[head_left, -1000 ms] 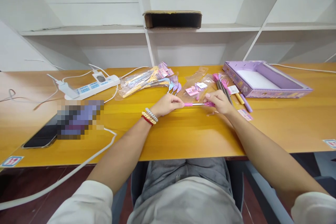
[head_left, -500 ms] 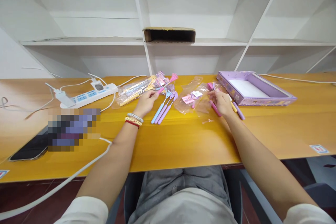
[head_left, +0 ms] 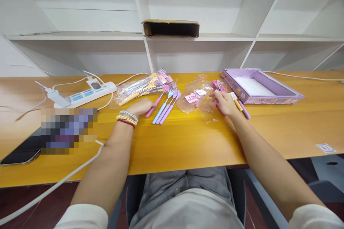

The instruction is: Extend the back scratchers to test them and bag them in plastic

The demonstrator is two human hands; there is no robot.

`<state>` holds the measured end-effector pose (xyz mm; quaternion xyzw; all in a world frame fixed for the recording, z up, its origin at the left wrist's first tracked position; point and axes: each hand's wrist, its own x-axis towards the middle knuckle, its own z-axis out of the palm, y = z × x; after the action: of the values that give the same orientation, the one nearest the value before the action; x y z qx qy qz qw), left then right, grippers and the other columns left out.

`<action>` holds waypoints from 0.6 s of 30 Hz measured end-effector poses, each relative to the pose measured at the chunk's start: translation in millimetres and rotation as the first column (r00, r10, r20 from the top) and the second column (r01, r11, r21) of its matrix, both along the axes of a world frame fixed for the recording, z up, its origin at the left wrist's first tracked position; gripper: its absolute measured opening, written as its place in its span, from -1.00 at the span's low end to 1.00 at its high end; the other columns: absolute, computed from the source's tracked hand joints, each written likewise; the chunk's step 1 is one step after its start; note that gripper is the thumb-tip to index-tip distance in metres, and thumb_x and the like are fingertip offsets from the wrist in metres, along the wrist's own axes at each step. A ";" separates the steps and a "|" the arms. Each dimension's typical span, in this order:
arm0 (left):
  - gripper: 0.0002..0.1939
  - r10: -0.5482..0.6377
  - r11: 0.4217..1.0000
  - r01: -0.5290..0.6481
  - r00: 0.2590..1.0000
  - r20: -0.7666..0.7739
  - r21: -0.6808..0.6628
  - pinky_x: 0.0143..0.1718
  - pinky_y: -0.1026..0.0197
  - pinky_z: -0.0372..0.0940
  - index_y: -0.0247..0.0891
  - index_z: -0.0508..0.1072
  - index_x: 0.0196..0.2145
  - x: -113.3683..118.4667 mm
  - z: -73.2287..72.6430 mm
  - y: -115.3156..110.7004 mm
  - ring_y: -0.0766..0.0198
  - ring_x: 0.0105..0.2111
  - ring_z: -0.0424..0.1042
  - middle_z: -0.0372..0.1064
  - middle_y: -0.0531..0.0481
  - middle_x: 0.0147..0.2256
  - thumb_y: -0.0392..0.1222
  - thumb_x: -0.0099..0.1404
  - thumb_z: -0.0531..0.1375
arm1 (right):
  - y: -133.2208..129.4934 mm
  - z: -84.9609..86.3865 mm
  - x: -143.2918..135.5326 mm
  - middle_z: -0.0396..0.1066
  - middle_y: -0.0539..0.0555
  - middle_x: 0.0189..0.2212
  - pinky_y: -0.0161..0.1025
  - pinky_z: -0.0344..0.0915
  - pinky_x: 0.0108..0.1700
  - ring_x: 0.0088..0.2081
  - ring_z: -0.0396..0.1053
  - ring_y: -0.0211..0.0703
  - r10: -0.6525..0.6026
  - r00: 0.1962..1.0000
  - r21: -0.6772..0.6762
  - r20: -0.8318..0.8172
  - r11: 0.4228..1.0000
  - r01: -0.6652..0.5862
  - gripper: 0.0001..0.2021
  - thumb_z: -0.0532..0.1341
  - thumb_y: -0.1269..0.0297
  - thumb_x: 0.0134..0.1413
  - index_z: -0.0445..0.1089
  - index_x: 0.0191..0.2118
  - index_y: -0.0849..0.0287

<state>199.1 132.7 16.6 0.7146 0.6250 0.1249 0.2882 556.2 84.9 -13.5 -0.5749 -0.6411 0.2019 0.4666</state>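
My left hand (head_left: pixel 142 106) is closed around the handle of a pink back scratcher (head_left: pixel 160 99), which lies low on the tabletop with its hand-shaped head pointing away. Just right of it rest a blue back scratcher (head_left: pixel 160 111) and two purple back scratchers (head_left: pixel 168 115), side by side. My right hand (head_left: pixel 225 102) has its fingers closed on another pink back scratcher (head_left: pixel 214 83), partly hidden by the hand. Under and beside that hand lie a yellow-handled one (head_left: pixel 238 105) and a purple-handled one (head_left: pixel 244 111). Opened clear wrappers (head_left: pixel 188 106) with pink labels spread between my hands.
Several wrapped back scratchers (head_left: pixel 134 91) lie behind my left hand. A purple box tray (head_left: pixel 274 99) stands at the right. On the left are a white power strip (head_left: pixel 87 94), cables and a phone (head_left: pixel 21 148). A cardboard box (head_left: pixel 170 28) sits on the shelf behind.
My left hand has come down and left, laying the pink back scratcher from a raised position to beside the blue one. My right hand has barely moved; the view has shifted slightly.
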 end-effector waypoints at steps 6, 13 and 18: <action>-0.66 -0.064 0.992 0.065 0.998 0.014 -0.111 -0.58 0.22 -0.04 -0.23 0.22 -0.75 3.7 2.2 -5.8 0.35 -0.69 0.07 0.11 0.05 -0.72 -0.09 0.07 0.17 | -1.7 1.7 -1.0 0.41 0.10 -0.47 -0.27 0.17 -0.36 -0.45 0.30 -0.20 0.019 0.998 -0.022 0.057 1.000 -0.018 -0.35 -0.05 -0.27 0.09 0.46 -0.30 0.27; -0.68 -0.039 0.994 0.035 0.999 -0.037 -0.108 -0.57 0.23 0.03 -0.25 0.33 -0.66 7.5 3.9 -5.3 0.31 -0.63 0.19 0.25 -0.01 -0.65 0.01 0.11 0.14 | -3.6 7.5 2.6 0.40 0.08 -0.53 -0.27 0.15 -0.39 -0.49 0.30 -0.21 -0.055 0.997 -0.015 0.049 0.998 0.056 -0.37 -0.03 -0.26 0.09 0.45 -0.35 0.28; -0.59 0.076 0.994 -0.064 0.987 -0.144 0.086 -0.46 0.17 0.11 -0.25 0.43 -0.52 13.6 2.0 -5.5 0.15 -0.47 0.33 0.39 -0.11 -0.50 0.18 0.13 0.10 | 3.4 7.4 17.6 0.37 0.09 -0.58 -0.26 0.14 -0.43 -0.52 0.27 -0.21 -0.216 0.975 0.044 -0.055 0.975 0.219 -0.35 -0.03 -0.29 0.05 0.43 -0.44 0.27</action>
<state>212.7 127.2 18.7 0.7107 0.6637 0.1070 0.2074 573.8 88.2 -6.0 -0.6247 -0.5672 0.1479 0.5160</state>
